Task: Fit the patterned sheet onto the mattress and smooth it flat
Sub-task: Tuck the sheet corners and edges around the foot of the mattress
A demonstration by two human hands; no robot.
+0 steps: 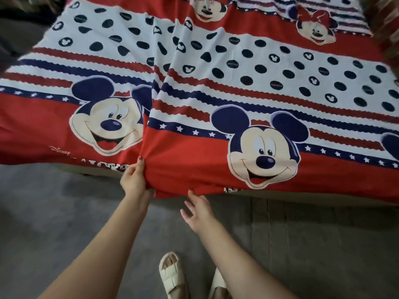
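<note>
The patterned sheet (216,61) is red, white and navy with cartoon mouse faces, dots and stripes, and it covers the mattress (302,196) across the upper view. A long fold runs down its middle to the near edge. My left hand (134,180) is shut on that fold at the sheet's red near edge. My right hand (197,209) hovers just below the hanging red edge, fingers apart, holding nothing. Only a thin pale strip of mattress shows under the sheet's edge.
Grey floor (64,212) lies in front of the bed. My feet in cream sandals (172,275) stand at the bottom centre. A brownish patterned object (386,24) sits at the far right top. Dark clutter sits at the top left.
</note>
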